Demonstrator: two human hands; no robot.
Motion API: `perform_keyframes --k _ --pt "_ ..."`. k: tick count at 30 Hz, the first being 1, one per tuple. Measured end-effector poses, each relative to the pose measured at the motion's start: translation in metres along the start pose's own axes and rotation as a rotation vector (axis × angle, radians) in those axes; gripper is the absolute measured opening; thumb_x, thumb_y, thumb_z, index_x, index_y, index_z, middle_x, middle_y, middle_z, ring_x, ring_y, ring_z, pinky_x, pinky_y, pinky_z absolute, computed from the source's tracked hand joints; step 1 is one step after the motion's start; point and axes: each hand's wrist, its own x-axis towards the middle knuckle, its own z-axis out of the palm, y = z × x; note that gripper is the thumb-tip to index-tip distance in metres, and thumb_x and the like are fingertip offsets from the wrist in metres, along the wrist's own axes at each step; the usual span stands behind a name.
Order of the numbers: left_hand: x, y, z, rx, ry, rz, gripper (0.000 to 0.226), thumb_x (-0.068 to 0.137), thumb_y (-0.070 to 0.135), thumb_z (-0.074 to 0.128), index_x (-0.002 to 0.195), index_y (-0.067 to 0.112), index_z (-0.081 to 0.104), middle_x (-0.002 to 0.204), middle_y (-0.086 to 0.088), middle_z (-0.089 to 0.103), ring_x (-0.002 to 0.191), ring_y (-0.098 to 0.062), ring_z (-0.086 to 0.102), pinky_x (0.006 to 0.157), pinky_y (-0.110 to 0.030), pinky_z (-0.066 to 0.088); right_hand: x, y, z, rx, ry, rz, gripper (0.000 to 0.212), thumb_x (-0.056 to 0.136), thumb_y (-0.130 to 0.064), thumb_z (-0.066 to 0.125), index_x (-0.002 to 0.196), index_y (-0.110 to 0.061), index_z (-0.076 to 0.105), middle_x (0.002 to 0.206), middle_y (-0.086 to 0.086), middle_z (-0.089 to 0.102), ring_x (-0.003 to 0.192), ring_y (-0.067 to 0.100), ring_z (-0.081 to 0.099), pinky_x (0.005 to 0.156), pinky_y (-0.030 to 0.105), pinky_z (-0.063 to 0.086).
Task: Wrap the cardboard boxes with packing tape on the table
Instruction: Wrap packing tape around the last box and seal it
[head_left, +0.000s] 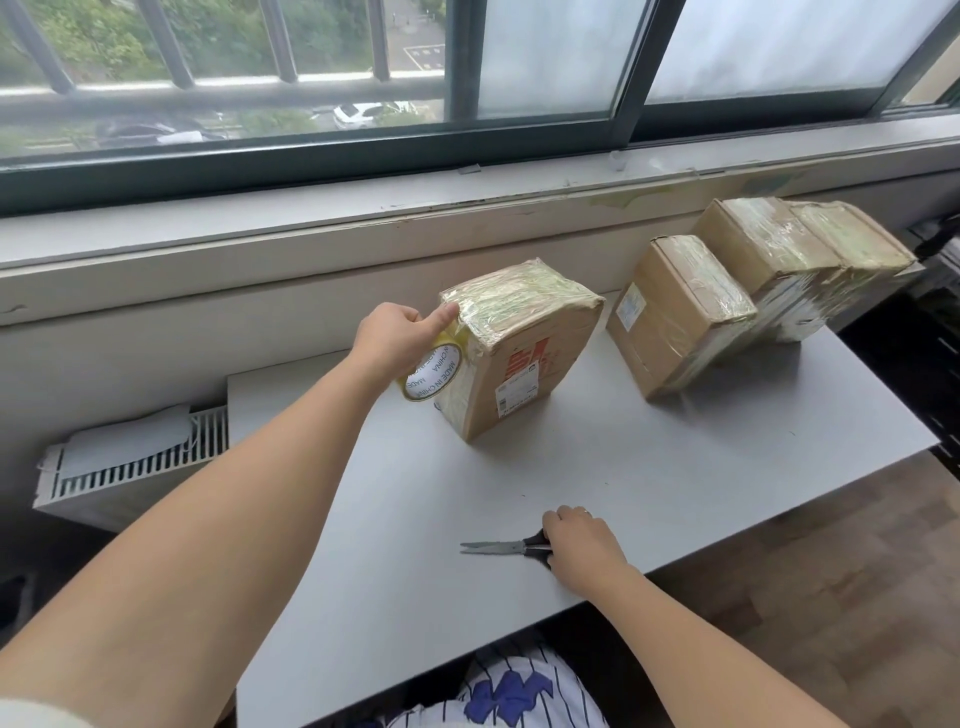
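Right fingers grip scissors; left fingers, tape roll.

Soft window daylight, wide-angle edge distortion

Three boxes on table, scissors in front, window behind

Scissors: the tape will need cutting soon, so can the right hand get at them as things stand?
Very likely yes: the right hand lies over the scissors at their black handles, fingers curled on them, and nothing on the table stands between.
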Motion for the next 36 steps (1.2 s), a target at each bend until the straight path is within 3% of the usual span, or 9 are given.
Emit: perform_keyframes --k 7,12,15,17,21,26,29,32,36 --pt "-0.005 -0.002 0.003 -0.011 0.004 -0.006 0.066 0.090 0.068 0.062 0.055 0.018 0.038 0.049 0.001 0.051 0.053 -0.019 0.051 0.060 -0.030 0.040 -0.001 -0.001 0.000 -0.058 -0.059 0.027 0.027 0.101 -0.030 0.053 0.123 -0.013 0.056 0.122 0.008 0.062 0.110 0.028 0.056 0.077 0.036 0.035" --pt "-0.009 -0.001 0.002 -0.006 0.002 -0.013 0.066 0.090 0.070 0.060 0.056 0.018 0.037 0.053 -0.001 0.052 0.055 -0.019 0.051 0.058 -0.030 0.039 -0.008 0.015 -0.030 0.384 -0.146 0.054 0.019 0.101 -0.030 0.054 0.115 -0.018 0.056 0.112 0.005 0.063 0.098 0.025 0.061 0.081 0.038 0.049" --pt "-0.011 -0.001 0.002 -0.008 -0.004 -0.018 0.065 0.089 0.072 0.059 0.058 0.017 0.040 0.055 -0.001 0.055 0.057 -0.019 0.053 0.059 -0.031 0.040 -0.017 0.026 -0.053 0.686 -0.130 0.018 0.005 0.099 -0.025 0.061 0.103 -0.022 0.059 0.098 -0.003 0.067 0.086 0.015 0.063 0.084 0.035 0.053" --pt "-0.011 0.000 0.001 -0.002 -0.008 -0.027 0.065 0.089 0.073 0.059 0.060 0.017 0.044 0.055 -0.001 0.057 0.058 -0.019 0.055 0.059 -0.031 0.041 -0.027 0.028 -0.070 0.836 -0.125 -0.007 0.004 0.099 -0.018 0.061 0.103 -0.017 0.063 0.088 -0.007 0.071 0.078 0.005 0.065 0.080 0.030 0.053" --pt "-0.011 0.001 0.001 -0.006 -0.012 -0.033 0.065 0.089 0.072 0.059 0.058 0.017 0.044 0.053 0.000 0.056 0.058 -0.019 0.054 0.059 -0.031 0.039 -0.038 0.026 -0.102 1.004 -0.127 -0.040 0.024 0.094 -0.031 0.070 0.103 -0.010 0.064 0.071 -0.014 0.066 0.069 0.001 0.060 0.075 0.022 0.046" --pt "-0.011 -0.001 -0.002 0.016 -0.035 -0.033 0.065 0.090 0.072 0.058 0.059 0.016 0.046 0.055 -0.001 0.056 0.058 -0.020 0.054 0.061 -0.031 0.041 -0.038 0.010 -0.149 1.196 -0.052 -0.127 0.035 0.092 -0.050 0.063 0.094 -0.015 0.059 0.076 -0.008 0.064 0.077 0.012 0.058 0.078 0.028 0.045" --pt "-0.009 -0.003 -0.008 0.028 -0.028 -0.032 0.065 0.091 0.072 0.057 0.060 0.016 0.047 0.056 -0.001 0.057 0.060 -0.022 0.056 0.062 -0.031 0.043 -0.035 0.000 -0.169 1.221 -0.047 -0.187 0.052 0.082 -0.065 0.060 0.089 -0.013 0.054 0.072 -0.005 0.062 0.074 0.017 0.053 0.074 0.028 0.046" --pt "-0.007 -0.004 -0.014 0.058 -0.044 -0.026 0.065 0.090 0.071 0.059 0.058 0.017 0.044 0.055 0.000 0.053 0.056 -0.020 0.054 0.059 -0.030 0.040 -0.035 -0.004 -0.173 1.274 -0.085 -0.189 0.046 0.087 -0.059 0.056 0.085 -0.013 0.050 0.070 -0.001 0.059 0.073 0.022 0.049 0.070 0.027 0.045" --pt "-0.006 -0.002 -0.015 0.098 -0.039 -0.002 0.066 0.086 0.074 0.062 0.057 0.019 0.038 0.056 0.001 0.049 0.056 -0.019 0.050 0.060 -0.030 0.039 -0.037 -0.001 -0.174 1.149 -0.081 -0.187 0.053 0.082 -0.067 0.059 0.083 -0.016 0.047 0.070 -0.001 0.058 0.071 0.019 0.051 0.070 0.030 0.041"
